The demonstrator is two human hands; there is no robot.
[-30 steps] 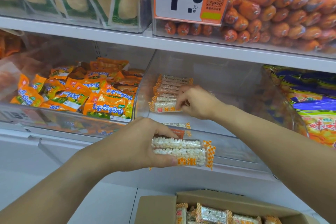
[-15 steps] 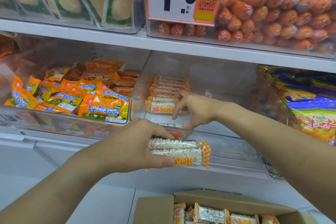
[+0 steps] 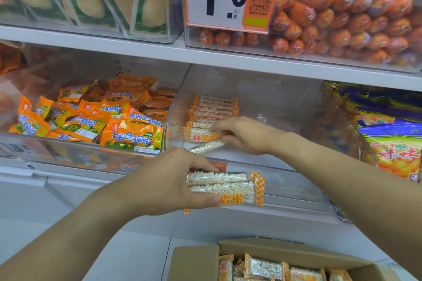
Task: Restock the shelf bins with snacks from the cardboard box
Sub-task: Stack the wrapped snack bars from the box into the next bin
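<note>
In bin (image 3: 285, 107), right hand (image 3: 249, 136) pinching rice bar (image 3: 206, 146).

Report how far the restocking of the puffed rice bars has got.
Done: a short row of bars stands at the left of the clear bin, most of which is bare. In hand: the right hand places a bar in front of the row; the left hand holds a stack of bars. Left: more bars in the cardboard box.
</note>
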